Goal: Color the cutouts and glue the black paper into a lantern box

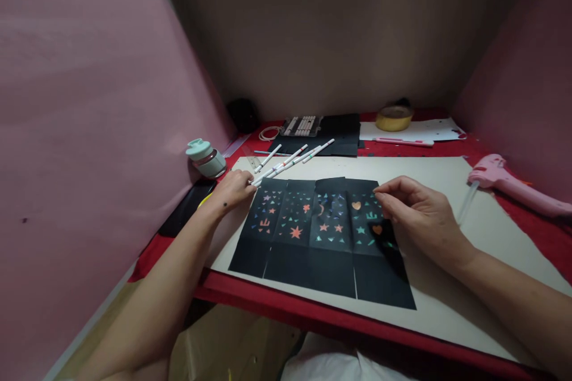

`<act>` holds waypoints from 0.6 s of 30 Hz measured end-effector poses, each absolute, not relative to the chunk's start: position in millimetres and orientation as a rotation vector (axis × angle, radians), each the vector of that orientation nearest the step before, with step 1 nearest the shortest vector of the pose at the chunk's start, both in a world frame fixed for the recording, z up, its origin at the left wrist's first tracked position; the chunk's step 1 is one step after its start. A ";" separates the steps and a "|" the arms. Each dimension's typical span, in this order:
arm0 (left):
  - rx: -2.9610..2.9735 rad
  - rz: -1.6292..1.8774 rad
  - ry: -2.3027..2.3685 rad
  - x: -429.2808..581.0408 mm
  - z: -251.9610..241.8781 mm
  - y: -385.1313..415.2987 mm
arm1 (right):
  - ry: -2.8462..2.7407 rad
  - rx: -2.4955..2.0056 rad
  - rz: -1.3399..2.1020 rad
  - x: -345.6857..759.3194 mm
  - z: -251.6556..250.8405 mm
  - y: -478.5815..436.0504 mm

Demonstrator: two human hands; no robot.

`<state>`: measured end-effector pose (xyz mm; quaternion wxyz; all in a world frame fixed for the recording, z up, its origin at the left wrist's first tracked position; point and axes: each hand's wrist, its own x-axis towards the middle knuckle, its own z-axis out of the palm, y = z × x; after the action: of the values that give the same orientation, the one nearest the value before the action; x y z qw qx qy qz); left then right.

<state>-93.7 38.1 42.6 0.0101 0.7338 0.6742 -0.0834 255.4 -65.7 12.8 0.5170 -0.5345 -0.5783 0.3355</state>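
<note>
A creased black paper sheet [308,262] lies on the white board, its upper edge slightly raised. Small coloured shapes cover its upper part: stars, hearts, triangles and a crescent. Slits run up from its lower edge. At the upper left corner, my left hand [232,191] is closed with the fingertips on the paper, beside several white markers [290,162]. My right hand [420,214] pinches the upper right edge between thumb and forefinger and throws a shadow over the shapes there.
A pink glue gun [504,175] rests on the right. Behind stand a yellow tape roll [394,119], a pink cutter [404,142], a marker case [301,125] and more black paper [342,131]. A mint-lidded jar [206,158] stands left. Pink walls flank the red-covered table [268,297].
</note>
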 end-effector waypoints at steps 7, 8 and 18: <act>2.196 -0.382 2.142 -87.8 46.1 43.5 | -1.333 -1.252 0.983 251.9 10.0 -66.0; 2.186 -0.382 2.153 -87.5 45.6 43.7 | -1.326 -1.252 0.991 251.4 10.2 -66.0; 2.165 -0.190 2.272 -102.2 40.5 35.1 | -1.330 -1.296 0.967 251.9 8.0 -63.2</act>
<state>-102.2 35.1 40.5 -0.0014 0.6886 0.7227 -0.0605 251.9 -63.2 8.0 0.5002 -0.5361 -0.5500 0.4000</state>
